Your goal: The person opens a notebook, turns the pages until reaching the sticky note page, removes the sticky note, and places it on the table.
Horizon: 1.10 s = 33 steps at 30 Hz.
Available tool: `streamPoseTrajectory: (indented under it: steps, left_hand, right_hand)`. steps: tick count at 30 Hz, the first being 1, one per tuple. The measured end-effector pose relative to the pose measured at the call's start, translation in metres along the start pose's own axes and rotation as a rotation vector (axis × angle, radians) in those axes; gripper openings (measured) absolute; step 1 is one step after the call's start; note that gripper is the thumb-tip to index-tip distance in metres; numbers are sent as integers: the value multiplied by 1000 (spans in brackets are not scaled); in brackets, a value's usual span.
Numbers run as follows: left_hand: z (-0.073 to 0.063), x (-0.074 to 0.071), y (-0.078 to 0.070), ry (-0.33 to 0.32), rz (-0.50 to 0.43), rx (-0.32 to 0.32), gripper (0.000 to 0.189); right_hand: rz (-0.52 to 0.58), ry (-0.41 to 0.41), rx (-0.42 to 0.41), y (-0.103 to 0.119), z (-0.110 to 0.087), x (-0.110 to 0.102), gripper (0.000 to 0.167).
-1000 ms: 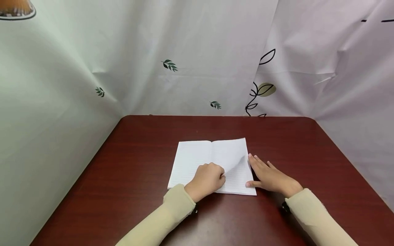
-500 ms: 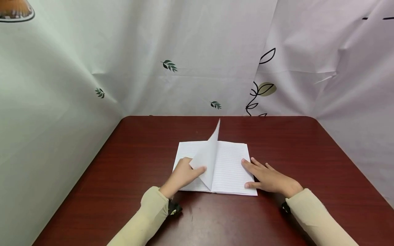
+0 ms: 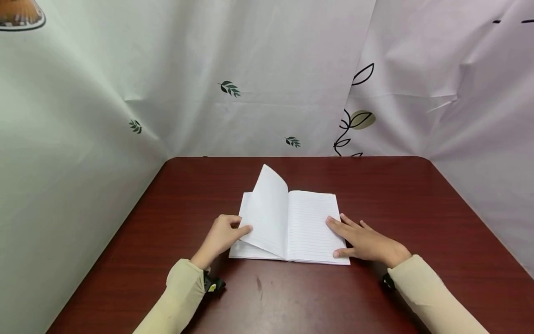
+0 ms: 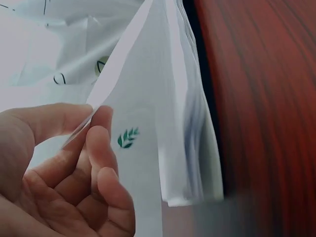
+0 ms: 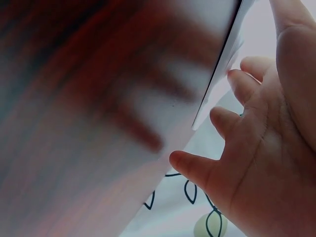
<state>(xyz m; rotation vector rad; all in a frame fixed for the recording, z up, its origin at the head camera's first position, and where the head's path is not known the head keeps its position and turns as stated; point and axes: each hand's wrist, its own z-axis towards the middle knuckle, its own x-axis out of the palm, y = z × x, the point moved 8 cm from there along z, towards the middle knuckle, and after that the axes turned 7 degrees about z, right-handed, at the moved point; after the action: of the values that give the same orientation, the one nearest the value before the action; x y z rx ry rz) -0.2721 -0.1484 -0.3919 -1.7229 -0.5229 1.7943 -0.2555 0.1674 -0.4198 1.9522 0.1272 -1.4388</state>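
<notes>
An open notebook with lined white pages lies on the table in the head view. My left hand pinches the outer edge of a raised page between thumb and fingers, above the notebook's left side. That page slants up, its far corner standing highest. In the left wrist view, the left hand holds the page edge, and the thick stack of other pages shows beside it. My right hand rests with spread, straight fingers on the right page's outer edge. The right wrist view shows the right hand beside the notebook's edge.
The dark red-brown wooden table has rounded far corners. A white curtain printed with leaves hangs behind it and along both sides. Black bands sit at the wrists by the light sleeves.
The left hand has pulled the page from the right side across the spine to the left, lifting it on the way. The right hand has shifted slightly onto the right page.
</notes>
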Motion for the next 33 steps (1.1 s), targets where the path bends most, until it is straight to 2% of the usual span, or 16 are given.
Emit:
streamPoseTrajectory:
  steps: [3, 10, 18, 23, 27, 33]
  left_hand:
    - [-1, -1, 8, 25, 45, -23, 47]
    - [-2, 2, 23, 103, 126, -92, 25]
    - [-5, 8, 26, 206, 170, -86, 35]
    - [-6, 10, 29, 249, 156, -109, 36]
    - [-5, 11, 30, 268, 154, -112, 35]
    - [-5, 11, 31, 263, 163, -110, 34]
  right_hand:
    - [-3, 6, 0, -1, 0, 1, 89]
    - [-12, 31, 15, -4, 0, 3, 87]
    - [-8, 66, 39, -5, -1, 1, 87]
    - [-4, 79, 39, -5, -1, -1, 89]
    - [-22, 80, 34, -5, -1, -2, 91]
    - [-18, 80, 35, -6, -1, -1, 92]
